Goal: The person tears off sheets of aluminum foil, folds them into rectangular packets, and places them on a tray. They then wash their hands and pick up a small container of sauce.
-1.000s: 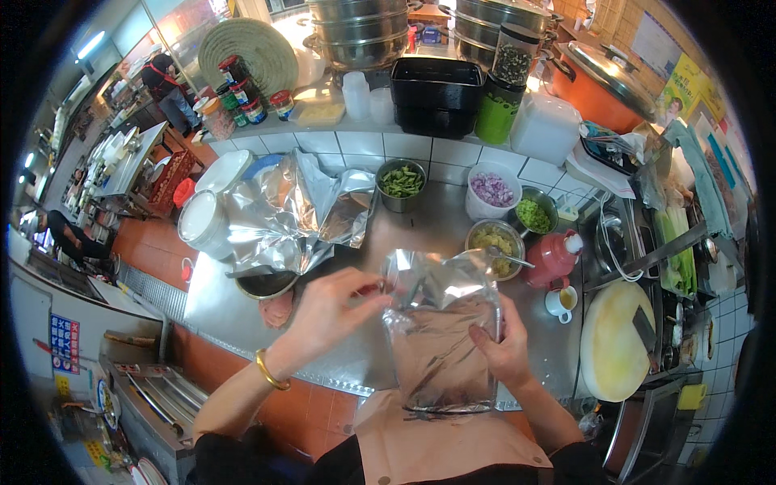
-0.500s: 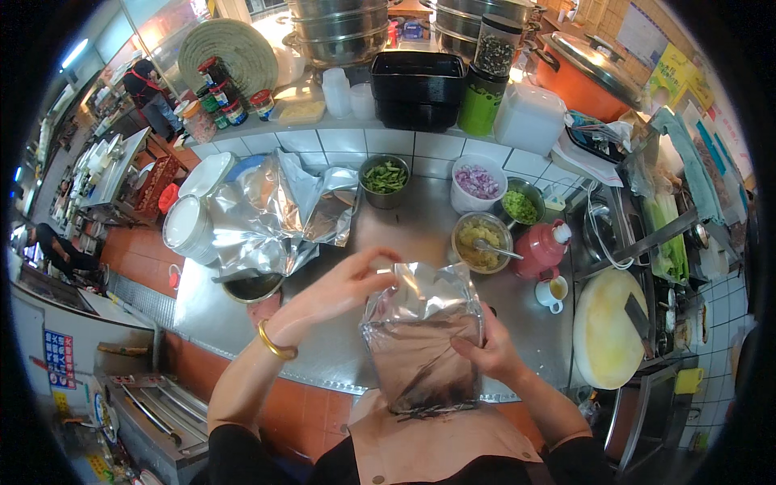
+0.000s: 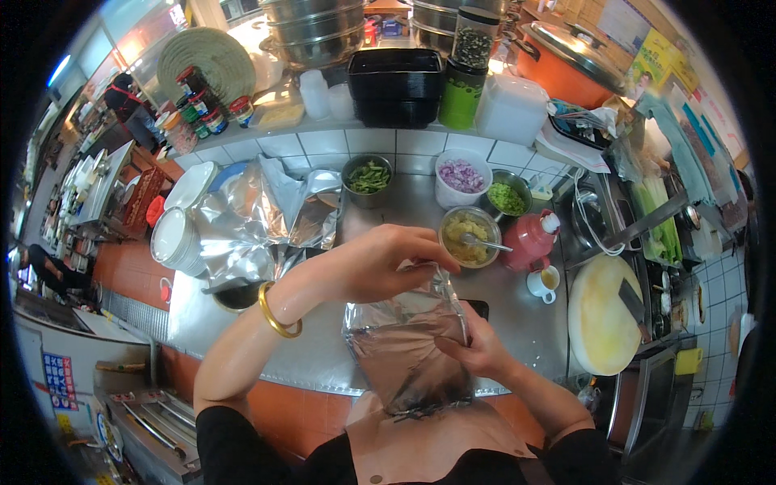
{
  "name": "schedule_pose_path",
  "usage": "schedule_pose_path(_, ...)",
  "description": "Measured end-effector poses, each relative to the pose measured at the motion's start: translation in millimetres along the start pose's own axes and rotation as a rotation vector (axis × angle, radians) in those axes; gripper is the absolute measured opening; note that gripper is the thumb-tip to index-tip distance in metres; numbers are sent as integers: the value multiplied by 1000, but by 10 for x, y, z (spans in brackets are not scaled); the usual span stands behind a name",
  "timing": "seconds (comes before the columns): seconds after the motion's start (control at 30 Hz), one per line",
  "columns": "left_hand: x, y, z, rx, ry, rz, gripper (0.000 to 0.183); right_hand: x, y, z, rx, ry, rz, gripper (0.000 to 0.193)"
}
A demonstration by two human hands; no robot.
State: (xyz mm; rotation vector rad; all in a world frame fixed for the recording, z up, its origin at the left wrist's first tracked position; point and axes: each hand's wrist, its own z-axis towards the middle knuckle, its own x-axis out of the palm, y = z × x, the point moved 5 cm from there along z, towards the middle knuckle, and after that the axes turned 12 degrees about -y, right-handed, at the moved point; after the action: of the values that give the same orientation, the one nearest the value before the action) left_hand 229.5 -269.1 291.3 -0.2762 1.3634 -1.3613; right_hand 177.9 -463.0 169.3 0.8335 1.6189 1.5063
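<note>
A foil packet [image 3: 408, 347], silver and crinkled, is held at the front edge of the steel counter, against my apron. My right hand [image 3: 477, 347] grips its right side, thumb on the near face. Across the packet's far edge reaches my left hand [image 3: 388, 263], a gold bangle on its wrist. Its fingers are bent and closed at the packet's far right corner, fingertips partly hidden. Just beyond them stands a bowl of yellowish mash [image 3: 459, 246] with a spoon [image 3: 485, 242] in it. What the packet contains is hidden.
Loose foil sheets [image 3: 250, 218] cover the counter's left part beside stacked white lids [image 3: 176, 242]. At the back stand chopped green vegetables [image 3: 368, 178], diced onion [image 3: 461, 171] and chopped greens [image 3: 505, 196]. Rightward are a pink jug [image 3: 529, 241], a white cup [image 3: 541, 284] and a round board [image 3: 602, 323] with a cleaver [image 3: 630, 301].
My left hand has moved right across the packet's far edge, from its left corner to its right one, its fingers closing. My right hand keeps its grip. The view has shifted slightly.
</note>
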Motion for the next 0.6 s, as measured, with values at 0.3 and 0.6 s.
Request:
schedule_pose_path(0.3,-84,-152,69,174,10,398,16,4,57,7,43,18,-52,57)
schedule_pose_path(0.6,55,106,65,-49,166,0,17,18,9,-14,-49,3,-76,54)
